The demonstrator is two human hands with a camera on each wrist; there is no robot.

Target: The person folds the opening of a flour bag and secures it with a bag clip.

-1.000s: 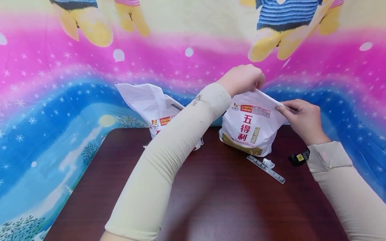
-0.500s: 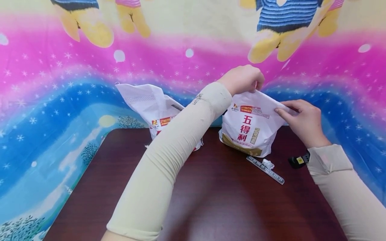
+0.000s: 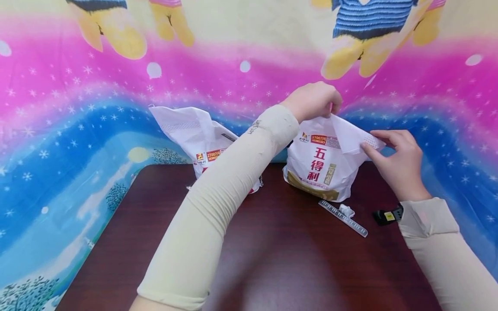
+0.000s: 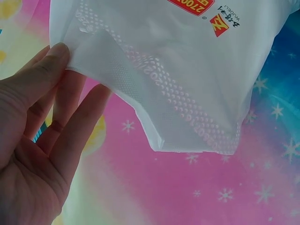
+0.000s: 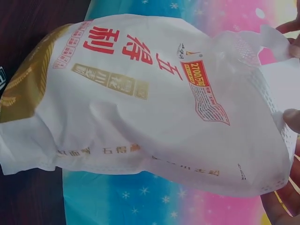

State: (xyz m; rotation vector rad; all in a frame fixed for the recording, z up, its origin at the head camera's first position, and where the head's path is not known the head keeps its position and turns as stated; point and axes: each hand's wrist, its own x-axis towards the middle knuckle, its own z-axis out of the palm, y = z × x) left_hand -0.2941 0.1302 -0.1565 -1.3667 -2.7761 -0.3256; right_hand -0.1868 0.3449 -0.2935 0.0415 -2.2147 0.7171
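Note:
A white flour bag (image 3: 338, 162) with red characters and a gold base stands upright at the back right of the table. Its top edge is pinched between the thumb and fingers of my left hand (image 3: 313, 101); the left wrist view shows that thumb (image 4: 58, 58) on the bag's dotted hem. My right hand (image 3: 402, 164) pinches the right corner of the bag's mouth, its thumb in front. Between the hands a triangular flap (image 3: 352, 136) folds down over the front. In the right wrist view the bag's body (image 5: 126, 108) looks full and smooth.
A second white bag (image 3: 190, 125) stands at the back left, partly behind my left sleeve (image 3: 221, 198). A clear strip-shaped clip (image 3: 342, 218) with a white knob lies before the first bag. A patterned cloth (image 3: 241, 82) hangs behind the brown table (image 3: 272, 250).
My right hand has shifted slightly right and down, and the bag's top corner has turned forward into a flap with its hem showing. The left hand has stayed nearly still.

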